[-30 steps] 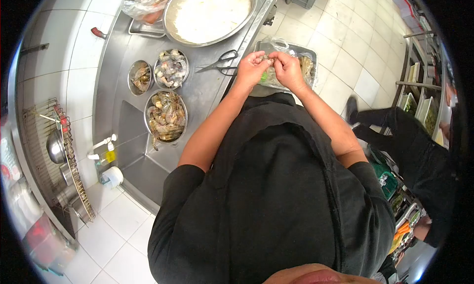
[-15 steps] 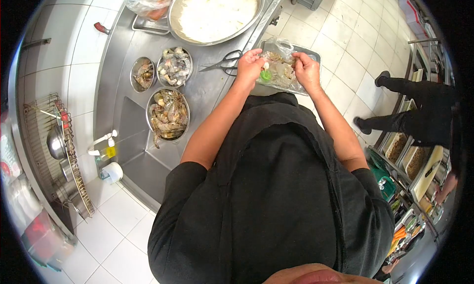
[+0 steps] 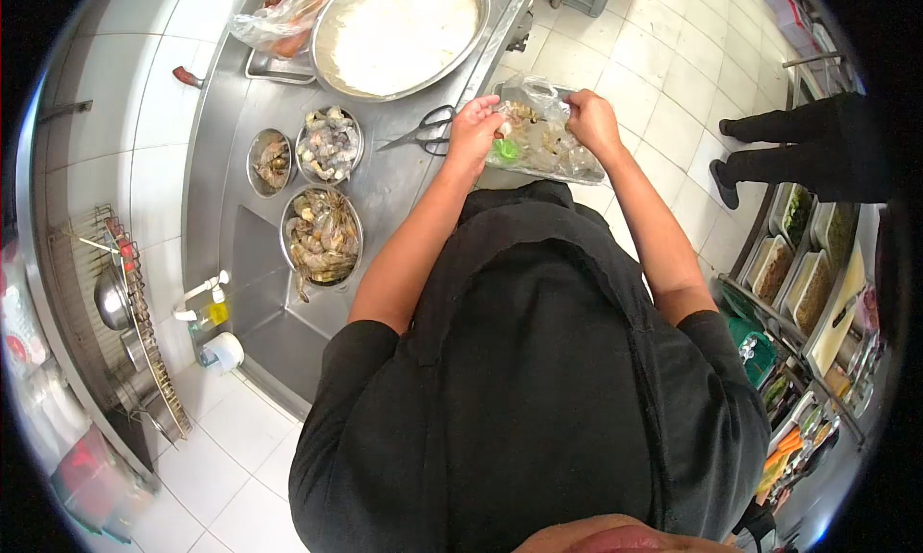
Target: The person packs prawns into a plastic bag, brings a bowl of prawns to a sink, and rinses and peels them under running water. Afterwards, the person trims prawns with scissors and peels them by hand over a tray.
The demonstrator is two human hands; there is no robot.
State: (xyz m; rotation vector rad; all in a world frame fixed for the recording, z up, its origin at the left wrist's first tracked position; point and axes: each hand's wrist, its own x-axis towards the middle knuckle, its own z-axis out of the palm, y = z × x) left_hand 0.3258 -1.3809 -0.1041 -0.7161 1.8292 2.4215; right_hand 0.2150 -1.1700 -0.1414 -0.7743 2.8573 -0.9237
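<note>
My left hand [image 3: 475, 135] is closed in a pinch at the left side of a clear plastic bag [image 3: 545, 139]. A small whitish bit shows at its thumb, too small to name. My right hand [image 3: 591, 123] pinches the bag's right side. The bag lies in a metal tray [image 3: 577, 180], with shrimp-like pieces visible through or on it. A bright green piece [image 3: 505, 150] sits below my left hand. Black-handled scissors [image 3: 426, 133] lie on the steel counter, left of my left hand.
Left of me stand a bowl of whole shrimp [image 3: 323, 238], a bowl of peeled shrimp [image 3: 330, 147] and a smaller shrimp bowl [image 3: 271, 163]. A large basin [image 3: 399, 91] holds white contents. The sink [image 3: 274, 313] is nearby. Another person's legs [image 3: 779, 149] are at the right.
The view has shifted slightly, so the counter things sit a little further left. Both hands remain at the bag. The other person's legs have changed stance.
</note>
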